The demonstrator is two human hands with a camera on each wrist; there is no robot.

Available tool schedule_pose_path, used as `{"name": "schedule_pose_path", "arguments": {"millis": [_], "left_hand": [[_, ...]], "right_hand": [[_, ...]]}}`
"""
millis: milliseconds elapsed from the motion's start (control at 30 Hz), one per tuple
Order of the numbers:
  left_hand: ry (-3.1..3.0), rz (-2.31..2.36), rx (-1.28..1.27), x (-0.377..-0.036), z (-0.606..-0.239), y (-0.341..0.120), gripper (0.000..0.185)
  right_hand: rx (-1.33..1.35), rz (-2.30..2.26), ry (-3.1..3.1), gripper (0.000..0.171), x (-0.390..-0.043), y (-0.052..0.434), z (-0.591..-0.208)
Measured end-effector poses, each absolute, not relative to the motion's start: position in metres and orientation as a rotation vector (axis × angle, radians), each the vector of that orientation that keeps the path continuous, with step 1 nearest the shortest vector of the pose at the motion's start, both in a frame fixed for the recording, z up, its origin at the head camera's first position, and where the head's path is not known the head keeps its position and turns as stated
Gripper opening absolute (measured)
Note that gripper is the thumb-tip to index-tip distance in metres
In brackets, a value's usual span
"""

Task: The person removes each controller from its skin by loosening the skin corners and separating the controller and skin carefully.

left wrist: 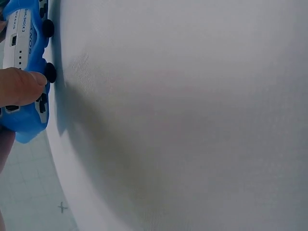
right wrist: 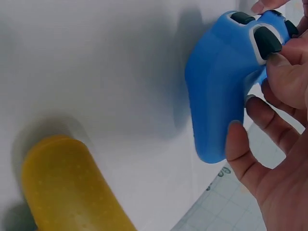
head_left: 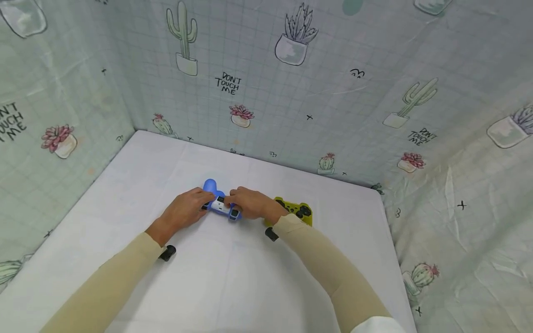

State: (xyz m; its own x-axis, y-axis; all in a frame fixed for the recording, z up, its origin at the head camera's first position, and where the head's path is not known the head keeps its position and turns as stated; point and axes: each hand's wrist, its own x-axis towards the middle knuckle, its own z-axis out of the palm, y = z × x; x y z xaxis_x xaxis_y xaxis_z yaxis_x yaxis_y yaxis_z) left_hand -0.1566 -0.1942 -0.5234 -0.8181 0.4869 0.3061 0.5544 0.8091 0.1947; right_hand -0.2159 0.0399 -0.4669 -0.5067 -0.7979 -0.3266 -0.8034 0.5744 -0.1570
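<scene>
Two forearms in tan sleeves reach in from the bottom edge across the white cloth-covered table [head_left: 216, 286], meeting near its middle. Both hands hold a blue silicone-covered game controller with a white top strip and black buttons [head_left: 219, 202], standing on the cloth on its front side, one grip pointing away. Left hand [head_left: 186, 210] curls its fingers onto the controller's left end, thumb pressed against the edge. Right hand [head_left: 252, 204] wraps the right grip, fingertips by the shoulder buttons. Just beside the right wrist lies a yellow silicone-covered game controller with black buttons [head_left: 296, 210], untouched.
</scene>
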Motion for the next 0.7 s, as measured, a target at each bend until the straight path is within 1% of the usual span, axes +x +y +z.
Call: {"name": "schedule_pose_path", "arguments": {"millis": [133,400,500,700], "left_hand": [[-2.760,-0.385,-0.799,-0.1582,-0.5206,-0.1934,0.049],[-2.741,-0.354,-0.828,-0.1582,-0.5173,-0.1908,0.047],[-2.747,-0.343,-0.826,-0.1587,-0.5176,-0.1901,0.047],[-2.760,-0.335,-0.816,-0.1571,-0.5155,-0.1888,0.047]], "right_hand": [[-1.323,0.041,2.438,0.020,-0.2166,0.0376,-0.4635],[-1.294,0.122,2.400,0.007,-0.2180,0.0345,-0.4610],[-1.280,0.164,2.402,0.011,-0.2169,0.0349,-0.4617],[-1.242,0.267,2.392,0.032,-0.2149,0.0349,-0.4616]]}}
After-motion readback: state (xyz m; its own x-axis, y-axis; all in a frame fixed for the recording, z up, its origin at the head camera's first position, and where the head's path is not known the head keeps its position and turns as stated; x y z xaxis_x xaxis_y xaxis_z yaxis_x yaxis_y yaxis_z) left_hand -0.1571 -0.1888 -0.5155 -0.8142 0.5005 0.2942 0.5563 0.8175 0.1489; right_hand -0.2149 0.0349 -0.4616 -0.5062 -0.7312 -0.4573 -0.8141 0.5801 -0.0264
